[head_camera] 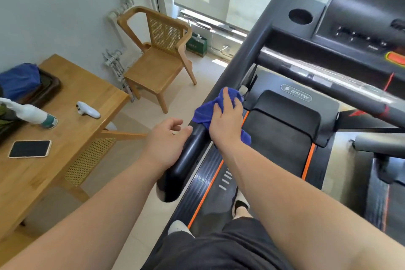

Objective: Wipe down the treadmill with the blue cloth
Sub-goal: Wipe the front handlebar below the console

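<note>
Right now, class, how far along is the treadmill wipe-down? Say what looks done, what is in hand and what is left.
Done: nothing can be confirmed; no surface shows a clear wiped mark. In hand: the right hand presses the blue cloth on the left handrail, while the left hand rests on the rail's lower end. Left: by the look of it, the console, front crossbar and deck.

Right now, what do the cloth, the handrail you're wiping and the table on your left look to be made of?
Blue cloth: soft, fuzzy fabric, probably microfibre or terry; it bunches under the right hand. Handrail: smooth black with a dull sheen, likely plastic or coated foam; which one is unclear. Table: light wood, visible grain, satin finish.
</note>
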